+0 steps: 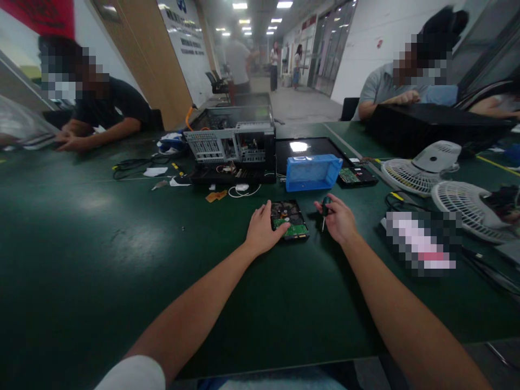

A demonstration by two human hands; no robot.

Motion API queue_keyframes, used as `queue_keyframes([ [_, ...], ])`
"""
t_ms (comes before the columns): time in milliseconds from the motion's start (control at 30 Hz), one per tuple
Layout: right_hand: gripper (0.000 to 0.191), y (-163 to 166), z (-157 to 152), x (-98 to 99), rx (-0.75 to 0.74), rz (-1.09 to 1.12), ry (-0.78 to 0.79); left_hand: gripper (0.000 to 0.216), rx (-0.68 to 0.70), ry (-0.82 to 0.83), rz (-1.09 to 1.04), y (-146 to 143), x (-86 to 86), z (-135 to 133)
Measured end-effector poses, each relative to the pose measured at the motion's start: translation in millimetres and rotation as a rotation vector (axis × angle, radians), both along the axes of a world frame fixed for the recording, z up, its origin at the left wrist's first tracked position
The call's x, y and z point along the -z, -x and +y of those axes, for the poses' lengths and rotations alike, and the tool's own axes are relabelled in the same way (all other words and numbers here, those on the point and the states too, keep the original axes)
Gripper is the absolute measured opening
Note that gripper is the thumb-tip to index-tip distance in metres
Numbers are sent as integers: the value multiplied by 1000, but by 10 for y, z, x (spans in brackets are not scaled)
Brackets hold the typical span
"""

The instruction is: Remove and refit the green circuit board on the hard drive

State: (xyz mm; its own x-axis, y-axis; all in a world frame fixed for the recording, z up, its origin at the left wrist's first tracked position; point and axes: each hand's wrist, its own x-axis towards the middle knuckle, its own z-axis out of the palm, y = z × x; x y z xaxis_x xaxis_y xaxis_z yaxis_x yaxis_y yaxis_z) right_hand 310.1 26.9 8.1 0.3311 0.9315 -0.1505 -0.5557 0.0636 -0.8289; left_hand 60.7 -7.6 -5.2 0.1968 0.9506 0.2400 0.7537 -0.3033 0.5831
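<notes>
A hard drive (293, 210) lies on the green table with its circuit board facing up. My left hand (263, 230) grips the drive's left side, fingers along the edge and thumb over the green board. To the right of the drive, my right hand (340, 219) is closed round a small screwdriver (326, 202) with a dark handle. Its metal shaft points down and stands apart from the drive. Just behind the drive is a blue plastic tray (306, 186), tipped so that its inside faces me.
An opened computer case (227, 147) stands behind, left of the tray. Another drive (359, 177) lies at the tray's right. White fan parts (410, 176) and a blurred-out object (422, 241) are on the right. Cables (138, 167) lie at left. People sit across the table on both sides.
</notes>
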Motion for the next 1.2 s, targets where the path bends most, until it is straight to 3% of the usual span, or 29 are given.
queue_keyframes([
  [100, 40, 18, 33, -52, -10, 77, -51, 87, -2, -20, -47, -1, 1, -5],
  [267, 33, 160, -118, -237, -172, 88, -166, 41, -105, -171, -313, 11, -94, 8],
  [400, 36, 328, -343, -365, -301, -8, -155, 31, 23, -244, -473, -17, -274, -34],
  [567, 29, 500, -522, -379, -516, -206, -155, 46, 342, 37, -773, -162, -449, -164],
  [667, 23, 523, -554, -361, -567, -279, -181, 44, 444, 194, -935, -204, -520, -181],
  [767, 24, 475, -520, -348, -537, -485, -243, 40, 388, 224, -1006, -134, -607, -113],
  [933, 38, 342, -416, -248, -210, -1147, -268, 39, 227, 86, -1000, 155, -780, 84],
  [1067, 54, 335, -431, -143, -336, -1382, -240, 46, 154, -10, -937, 318, -792, 197],
  [1200, 64, 371, -457, -67, -374, -1466, -272, 53, 151, -63, -855, 317, -689, 238],
])
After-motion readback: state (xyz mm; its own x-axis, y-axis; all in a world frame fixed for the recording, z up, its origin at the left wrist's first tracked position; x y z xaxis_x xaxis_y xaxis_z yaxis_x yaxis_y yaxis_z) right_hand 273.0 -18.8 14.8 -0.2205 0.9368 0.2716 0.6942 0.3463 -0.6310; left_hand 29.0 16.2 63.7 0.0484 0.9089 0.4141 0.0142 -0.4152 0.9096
